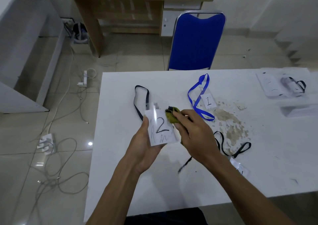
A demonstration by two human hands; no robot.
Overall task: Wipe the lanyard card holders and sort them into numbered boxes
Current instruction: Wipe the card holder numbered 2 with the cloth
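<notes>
White table (120, 155), tiled floor with loose cables (56, 155) on my left, blue chair (197, 42) across from me. Card holder marked 2 (160, 130) is up off the table in my left hand (144, 149), resting on the palm, thumb curled over its left edge; its black lanyard (137, 100) trails back onto the table. My right hand (194, 131) is closed around a yellow-green cloth (172, 116) and presses it on the holder's right edge, so I judge wiping of this one is underway, not finished.

Further out: holder marked 1 (208, 101) on a blue lanyard (197, 100) lies flat on the table, apparently unsorted. Another holder with a black lanyard (239, 166) lies near my right forearm, number unreadable. Brownish crumbs or stain (230, 123) lie between those two. Far right, clear box (275, 87) has a holder with a black strap (292, 84) in it, so probably one is sorted. A second box (299, 110) sits just nearer; labels too blurred. Roughly three left.
</notes>
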